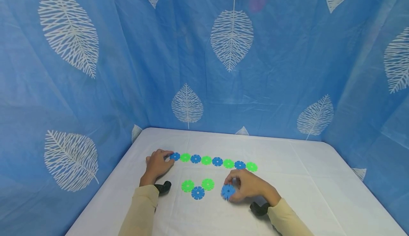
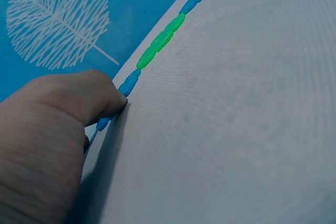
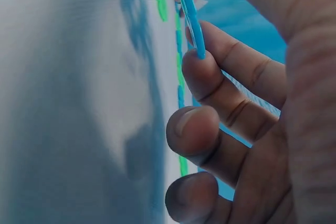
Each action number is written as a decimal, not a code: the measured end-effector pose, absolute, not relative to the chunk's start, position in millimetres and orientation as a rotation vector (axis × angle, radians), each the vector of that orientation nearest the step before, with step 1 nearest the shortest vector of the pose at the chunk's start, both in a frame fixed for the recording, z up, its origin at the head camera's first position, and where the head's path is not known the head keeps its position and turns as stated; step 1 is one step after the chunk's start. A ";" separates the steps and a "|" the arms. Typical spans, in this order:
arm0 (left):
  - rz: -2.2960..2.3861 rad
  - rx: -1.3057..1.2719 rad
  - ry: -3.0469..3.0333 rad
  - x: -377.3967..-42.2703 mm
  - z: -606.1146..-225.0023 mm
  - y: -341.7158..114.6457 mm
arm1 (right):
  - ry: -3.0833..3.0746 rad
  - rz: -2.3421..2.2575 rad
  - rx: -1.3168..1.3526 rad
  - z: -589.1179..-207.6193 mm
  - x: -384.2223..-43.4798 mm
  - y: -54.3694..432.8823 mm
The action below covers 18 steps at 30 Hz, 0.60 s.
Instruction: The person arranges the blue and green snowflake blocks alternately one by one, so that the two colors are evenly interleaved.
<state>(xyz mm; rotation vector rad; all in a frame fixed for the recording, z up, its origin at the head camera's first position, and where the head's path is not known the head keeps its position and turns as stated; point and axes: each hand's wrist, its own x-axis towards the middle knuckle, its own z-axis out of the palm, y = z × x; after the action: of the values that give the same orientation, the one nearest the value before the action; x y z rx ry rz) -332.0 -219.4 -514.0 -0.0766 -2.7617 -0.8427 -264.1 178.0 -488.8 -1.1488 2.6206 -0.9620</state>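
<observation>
A row of flat notched interlocking discs, blue and green by turns, lies across the table. At its left end my left hand (image 1: 158, 164) pinches the blue disc (image 1: 175, 156) by its edge between thumb and index finger. In the left wrist view the thumb (image 2: 116, 99) covers part of that disc. My right hand (image 1: 250, 184) holds another blue disc (image 1: 228, 191) tilted up, over the table in front of the row. The right wrist view shows this disc (image 3: 191, 17) edge-on at the fingertips, the other fingers loosely bent.
Between the hands lie two green discs (image 1: 187, 186) and one blue disc (image 1: 197, 193), grouped close together. A green disc (image 1: 251, 166) ends the row at the right. Blue curtains with white leaves stand behind the white table (image 1: 303, 179). Each wrist wears a black device (image 1: 259, 209).
</observation>
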 end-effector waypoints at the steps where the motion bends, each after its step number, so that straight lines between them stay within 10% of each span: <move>1: -0.842 -0.080 -2.761 -331.8 -513.7 -219.5 | 2.618 -0.977 -1.154 -487.6 -264.2 178.9; 18: -0.845 -0.091 -2.756 -331.4 -513.5 -219.0 | 2.668 -1.273 -1.170 -459.6 -265.1 207.4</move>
<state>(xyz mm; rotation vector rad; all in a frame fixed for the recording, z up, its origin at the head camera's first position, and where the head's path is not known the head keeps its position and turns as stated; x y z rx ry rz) -331.4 -219.0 -513.5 -0.0907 -2.7559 -0.8448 -265.1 207.4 -459.6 -1.1700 2.6679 -1.2733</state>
